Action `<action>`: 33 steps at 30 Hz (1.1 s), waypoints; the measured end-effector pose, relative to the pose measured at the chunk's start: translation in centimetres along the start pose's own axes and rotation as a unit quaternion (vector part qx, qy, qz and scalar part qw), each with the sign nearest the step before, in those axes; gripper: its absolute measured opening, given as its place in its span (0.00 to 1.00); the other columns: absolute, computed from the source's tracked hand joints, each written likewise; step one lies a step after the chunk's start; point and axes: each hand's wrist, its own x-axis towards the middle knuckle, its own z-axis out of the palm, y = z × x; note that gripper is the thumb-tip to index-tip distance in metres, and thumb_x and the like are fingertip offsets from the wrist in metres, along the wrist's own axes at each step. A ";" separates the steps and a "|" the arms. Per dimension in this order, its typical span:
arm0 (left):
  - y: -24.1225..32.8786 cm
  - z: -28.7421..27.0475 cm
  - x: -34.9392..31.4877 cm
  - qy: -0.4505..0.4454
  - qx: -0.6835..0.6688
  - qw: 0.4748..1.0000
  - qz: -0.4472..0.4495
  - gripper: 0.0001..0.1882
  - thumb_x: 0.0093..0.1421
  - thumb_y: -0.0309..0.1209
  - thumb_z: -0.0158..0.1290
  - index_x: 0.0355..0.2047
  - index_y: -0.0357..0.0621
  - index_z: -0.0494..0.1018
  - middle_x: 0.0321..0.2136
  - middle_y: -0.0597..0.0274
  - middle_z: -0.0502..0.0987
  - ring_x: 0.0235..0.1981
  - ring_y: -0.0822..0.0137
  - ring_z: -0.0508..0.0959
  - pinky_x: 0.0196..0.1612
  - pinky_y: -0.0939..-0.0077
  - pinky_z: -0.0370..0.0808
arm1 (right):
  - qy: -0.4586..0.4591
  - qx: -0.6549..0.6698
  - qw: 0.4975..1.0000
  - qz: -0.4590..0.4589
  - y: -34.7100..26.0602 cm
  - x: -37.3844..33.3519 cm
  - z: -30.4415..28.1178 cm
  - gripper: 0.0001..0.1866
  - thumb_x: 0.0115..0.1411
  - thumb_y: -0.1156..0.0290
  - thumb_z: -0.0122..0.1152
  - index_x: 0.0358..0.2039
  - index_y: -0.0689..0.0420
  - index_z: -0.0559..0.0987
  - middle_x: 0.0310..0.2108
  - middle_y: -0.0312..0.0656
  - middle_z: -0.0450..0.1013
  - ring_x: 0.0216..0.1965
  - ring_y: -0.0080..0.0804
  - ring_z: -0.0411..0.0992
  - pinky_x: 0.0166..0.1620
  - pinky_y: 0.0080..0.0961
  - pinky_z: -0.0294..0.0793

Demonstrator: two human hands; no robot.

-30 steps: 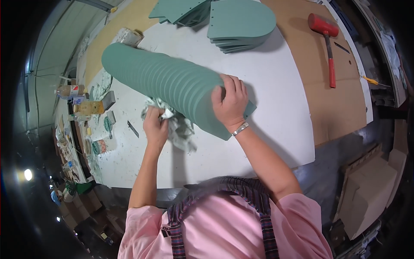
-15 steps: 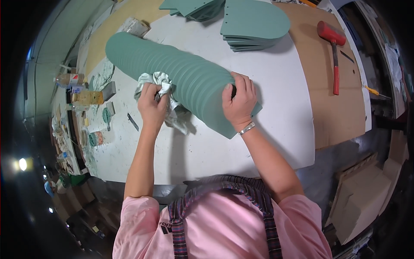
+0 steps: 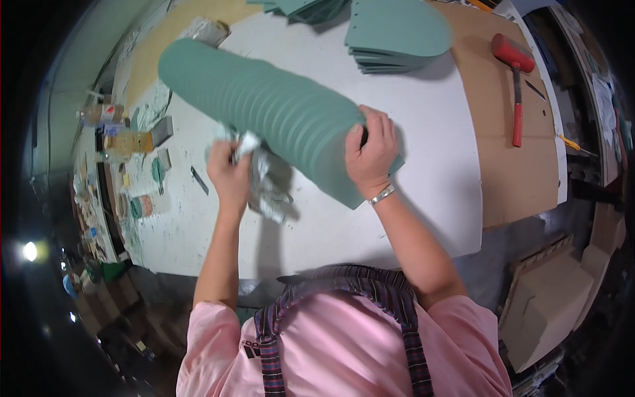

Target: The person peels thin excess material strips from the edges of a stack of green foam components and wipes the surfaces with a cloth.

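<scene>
A long row of overlapping green sheets [image 3: 264, 99] with rounded ends lies diagonally on the white table. My left hand [image 3: 229, 173], slightly blurred, is closed around a crumpled whitish cloth [image 3: 268, 188] beside the row's near long side. Part of the cloth sticks up above the fingers and the rest hangs toward the tabletop. At the row's near right end, my right hand [image 3: 372, 151] is closed over the edge of the last sheets, thumb on the top face. A dark spot shows between thumb and fingers; I cannot tell whether it is a gap or an object.
Stacked green sheets [image 3: 397, 33] lie at the back on the white table surface [image 3: 423, 178]. A red mallet [image 3: 517, 92] and a yellow-handled tool [image 3: 570, 142] are at the right. Bottles [image 3: 129, 141], a jar [image 3: 140, 206] and a small blade-like piece [image 3: 199, 180] sit left.
My left hand has drawn the cloth back a little from the row of sheets, toward me and to the left. My right hand keeps its place on the end sheets.
</scene>
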 end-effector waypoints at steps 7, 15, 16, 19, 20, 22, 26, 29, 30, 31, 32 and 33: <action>3.6 5.1 -3.6 0.012 -0.104 0.993 0.057 0.09 0.51 0.22 0.56 0.34 0.39 0.74 0.31 0.54 0.71 0.29 0.53 0.71 0.31 0.62 0.69 | -0.009 0.004 1.000 0.005 0.0 0.3 -0.1 0.18 0.59 0.66 0.52 0.46 0.62 0.76 0.40 0.47 0.74 0.40 0.49 0.71 0.45 0.41 0.70; 4.9 1.7 -0.5 0.016 -0.122 0.990 -0.066 0.12 0.53 0.21 0.57 0.39 0.35 0.74 0.32 0.55 0.76 0.32 0.64 0.77 0.38 0.73 0.73 | -0.012 0.000 1.000 0.006 0.2 0.4 -0.3 0.17 0.59 0.67 0.52 0.46 0.62 0.76 0.40 0.48 0.74 0.40 0.49 0.71 0.45 0.42 0.70; 6.0 2.1 1.6 0.021 -0.146 0.988 -0.051 0.15 0.54 0.22 0.57 0.44 0.35 0.73 0.37 0.53 0.76 0.35 0.62 0.77 0.41 0.73 0.74 | -0.013 -0.003 1.000 0.011 0.6 0.3 -0.3 0.17 0.59 0.67 0.52 0.46 0.62 0.76 0.41 0.48 0.74 0.41 0.49 0.71 0.45 0.42 0.70; 4.6 3.8 -0.1 0.033 0.026 0.996 0.078 0.23 0.47 0.16 0.51 0.47 0.38 0.72 0.38 0.49 0.73 0.41 0.52 0.76 0.45 0.66 0.73 | -0.030 0.012 0.999 0.025 0.0 0.1 -0.4 0.17 0.58 0.68 0.52 0.46 0.62 0.76 0.41 0.48 0.74 0.42 0.49 0.71 0.46 0.42 0.70; 3.8 3.9 -2.3 0.022 -0.014 0.999 0.034 0.25 0.45 0.16 0.48 0.47 0.41 0.74 0.38 0.50 0.73 0.40 0.50 0.75 0.44 0.64 0.73 | -0.037 0.021 0.998 0.037 0.0 0.3 -0.3 0.17 0.58 0.69 0.52 0.46 0.62 0.76 0.42 0.47 0.74 0.43 0.49 0.71 0.47 0.42 0.70; 1.1 2.9 -6.3 -0.084 -0.045 0.995 0.002 0.21 0.46 0.18 0.48 0.43 0.41 0.76 0.35 0.52 0.74 0.38 0.51 0.75 0.41 0.66 0.73 | -0.062 0.022 0.997 0.049 -0.2 0.8 -1.0 0.17 0.58 0.69 0.52 0.47 0.62 0.75 0.43 0.47 0.74 0.44 0.49 0.70 0.47 0.41 0.70; -0.1 -1.6 -1.2 -0.022 -0.065 0.997 -0.019 0.16 0.49 0.16 0.51 0.40 0.36 0.78 0.33 0.54 0.75 0.37 0.58 0.76 0.42 0.71 0.72 | -0.086 0.011 0.996 0.030 -1.8 2.7 -1.6 0.18 0.57 0.68 0.56 0.47 0.61 0.75 0.49 0.48 0.70 0.50 0.47 0.67 0.52 0.42 0.67; 3.5 -1.3 8.1 0.000 -0.001 0.996 0.088 0.13 0.51 0.19 0.54 0.39 0.36 0.78 0.34 0.55 0.76 0.38 0.60 0.77 0.42 0.74 0.73 | -0.108 -0.016 0.993 -0.053 -4.7 5.4 -0.8 0.20 0.58 0.64 0.58 0.47 0.62 0.75 0.53 0.48 0.68 0.53 0.46 0.65 0.54 0.43 0.65; 3.8 0.3 9.8 -0.003 0.020 0.992 0.126 0.12 0.51 0.22 0.55 0.38 0.39 0.78 0.33 0.56 0.76 0.36 0.58 0.76 0.41 0.70 0.72 | -0.142 -0.021 0.986 -0.080 -5.6 6.1 0.1 0.21 0.58 0.62 0.59 0.48 0.62 0.74 0.54 0.49 0.67 0.55 0.46 0.64 0.56 0.43 0.65; 3.9 1.8 10.8 -0.007 0.039 0.986 0.162 0.12 0.50 0.26 0.56 0.36 0.42 0.78 0.33 0.57 0.76 0.35 0.56 0.75 0.40 0.66 0.72 | -0.143 -0.018 0.986 -0.084 -5.9 6.6 0.9 0.21 0.58 0.62 0.59 0.48 0.62 0.74 0.54 0.49 0.67 0.55 0.46 0.64 0.56 0.43 0.65; 3.1 3.1 10.3 0.000 0.053 0.983 0.174 0.13 0.49 0.24 0.55 0.37 0.44 0.78 0.32 0.58 0.75 0.33 0.57 0.74 0.38 0.66 0.72 | -0.175 -0.043 0.978 -0.102 -6.2 7.0 1.6 0.23 0.58 0.60 0.59 0.49 0.63 0.73 0.53 0.49 0.68 0.53 0.46 0.66 0.54 0.43 0.66; 2.3 3.8 9.5 0.001 0.049 0.983 0.176 0.13 0.49 0.24 0.55 0.37 0.44 0.78 0.32 0.58 0.75 0.33 0.57 0.74 0.38 0.66 0.72 | -0.205 -0.076 0.969 -0.116 -6.0 7.3 2.2 0.25 0.59 0.57 0.59 0.50 0.63 0.72 0.51 0.49 0.69 0.51 0.46 0.68 0.53 0.43 0.67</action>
